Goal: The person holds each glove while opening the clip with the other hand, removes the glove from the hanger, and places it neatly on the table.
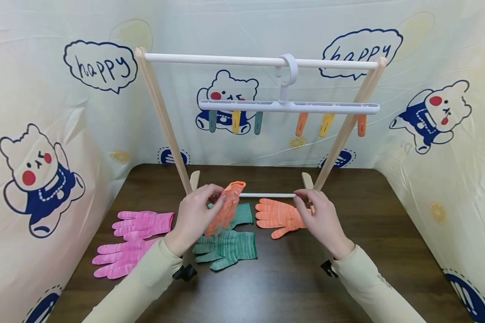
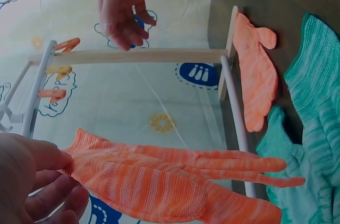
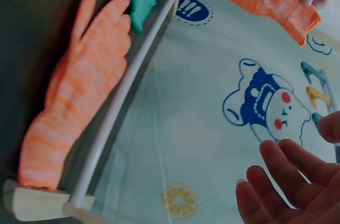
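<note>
My left hand (image 1: 200, 214) pinches an orange glove (image 1: 228, 207) near its cuff, and the glove's fingers hang downward over the green gloves. In the left wrist view the thumb and fingers of that hand grip the cuff edge of the held glove (image 2: 149, 179). My right hand (image 1: 318, 216) holds nothing; its fingers are loosely bent in the right wrist view. Below it, a second orange glove (image 1: 280, 216) lies flat on the table, its cuff partly behind the hand. Two green gloves (image 1: 230, 246) lie in the middle, the rear one partly hidden by the held glove.
Two pink gloves (image 1: 143, 224) lie on the left of the table (image 1: 266, 287). A wooden rack (image 1: 161, 116) with a white top bar (image 1: 226, 59) stands behind. From the bar hangs a white hanger (image 1: 283, 106) carrying several clips, including a yellow clip (image 1: 236, 122) and an orange clip (image 1: 301, 124).
</note>
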Available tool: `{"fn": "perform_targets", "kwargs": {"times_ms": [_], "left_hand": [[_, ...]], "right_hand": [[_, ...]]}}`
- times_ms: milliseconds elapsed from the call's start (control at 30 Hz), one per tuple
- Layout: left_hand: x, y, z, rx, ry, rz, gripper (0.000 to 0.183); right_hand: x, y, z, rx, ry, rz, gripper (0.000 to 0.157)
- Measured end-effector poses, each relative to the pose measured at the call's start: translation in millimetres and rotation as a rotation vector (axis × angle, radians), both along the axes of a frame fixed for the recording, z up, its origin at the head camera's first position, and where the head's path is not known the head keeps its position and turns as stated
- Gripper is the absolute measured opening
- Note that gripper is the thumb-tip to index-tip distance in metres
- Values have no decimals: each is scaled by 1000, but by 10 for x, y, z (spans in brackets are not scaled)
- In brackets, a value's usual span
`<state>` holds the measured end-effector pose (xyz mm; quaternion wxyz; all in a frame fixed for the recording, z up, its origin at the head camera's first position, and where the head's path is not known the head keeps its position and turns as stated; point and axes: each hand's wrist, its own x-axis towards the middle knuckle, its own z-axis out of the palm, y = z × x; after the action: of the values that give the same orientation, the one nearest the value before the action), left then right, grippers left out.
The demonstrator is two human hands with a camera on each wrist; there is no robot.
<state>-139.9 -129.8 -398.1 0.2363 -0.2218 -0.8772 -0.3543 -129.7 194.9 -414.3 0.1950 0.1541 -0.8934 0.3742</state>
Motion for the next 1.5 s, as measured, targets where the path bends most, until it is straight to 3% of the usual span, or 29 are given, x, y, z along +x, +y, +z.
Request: {"fn": "perform_targets", "kwargs": {"times_ms": [400, 867, 1233, 1500], "left_hand": [[35, 85, -21, -47, -41, -51, 10], [95, 285, -31, -92, -73, -117, 10], [107, 483, -104, -138, -76, -237, 5], [122, 616, -79, -168, -103, -301, 6]], "right_hand": [[92, 220, -175, 40, -36, -45, 24], [125, 331, -194, 66, -75, -83, 26], [121, 399, -227, 65, -51, -97, 25], [108, 442, -247, 80, -43, -110, 24]]}}
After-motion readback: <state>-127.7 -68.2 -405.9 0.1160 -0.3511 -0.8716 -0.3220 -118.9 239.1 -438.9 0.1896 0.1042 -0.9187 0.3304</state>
